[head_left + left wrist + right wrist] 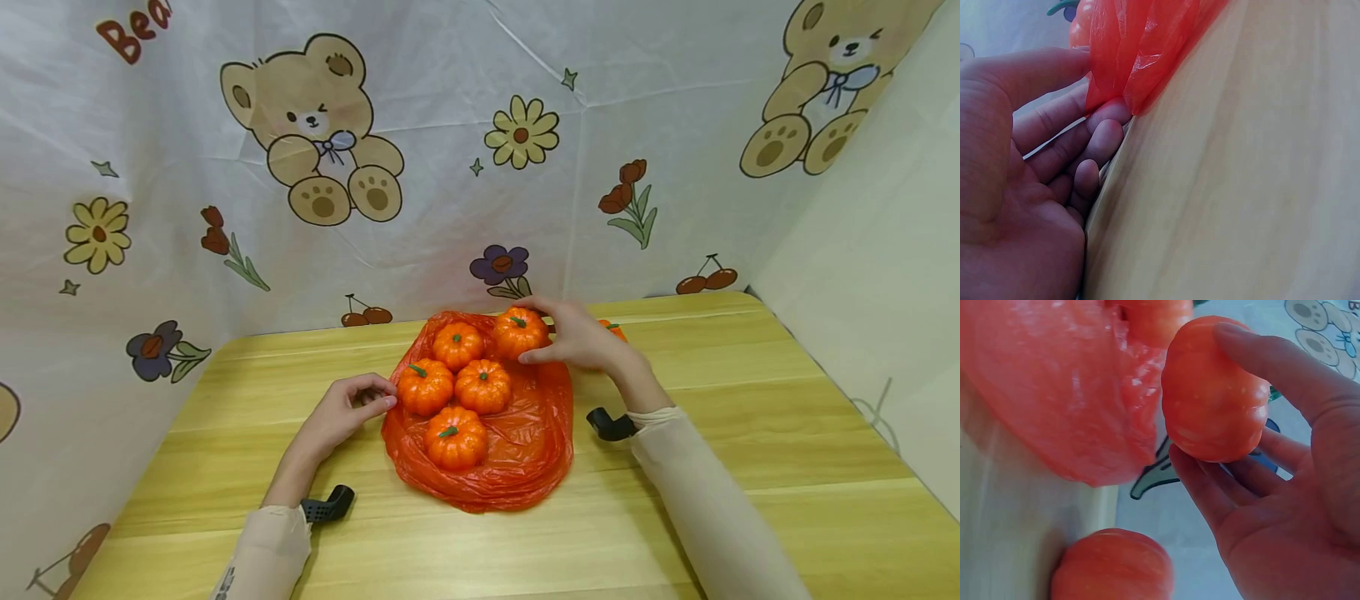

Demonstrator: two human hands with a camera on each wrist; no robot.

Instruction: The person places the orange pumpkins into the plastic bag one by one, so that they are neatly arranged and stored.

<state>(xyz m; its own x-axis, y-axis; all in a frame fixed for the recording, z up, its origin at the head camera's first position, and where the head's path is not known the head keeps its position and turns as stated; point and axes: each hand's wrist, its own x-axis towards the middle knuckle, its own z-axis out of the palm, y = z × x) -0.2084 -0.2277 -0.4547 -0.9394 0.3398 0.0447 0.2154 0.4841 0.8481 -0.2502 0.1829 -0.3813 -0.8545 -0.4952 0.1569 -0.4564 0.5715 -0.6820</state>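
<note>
My right hand (576, 335) grips a small orange pumpkin (517, 335) with a green stem, at the far right part of a red plastic bag (525, 450). The right wrist view shows thumb and fingers around this pumpkin (1213, 394), which is held clear of the table. Several similar pumpkins, among them a front one (455, 439), lie on the spread bag. At the bag's left edge, my left hand (347, 412) pinches the film (1141, 56) between thumb and fingers.
Another pumpkin (613, 329), mostly hidden behind my right hand, sits on the wooden table (750, 417) right of the bag. A cloth with printed bears (450, 167) hangs behind the table. A pale wall (870, 250) stands at right. Black devices (330, 504) are worn on the wrists.
</note>
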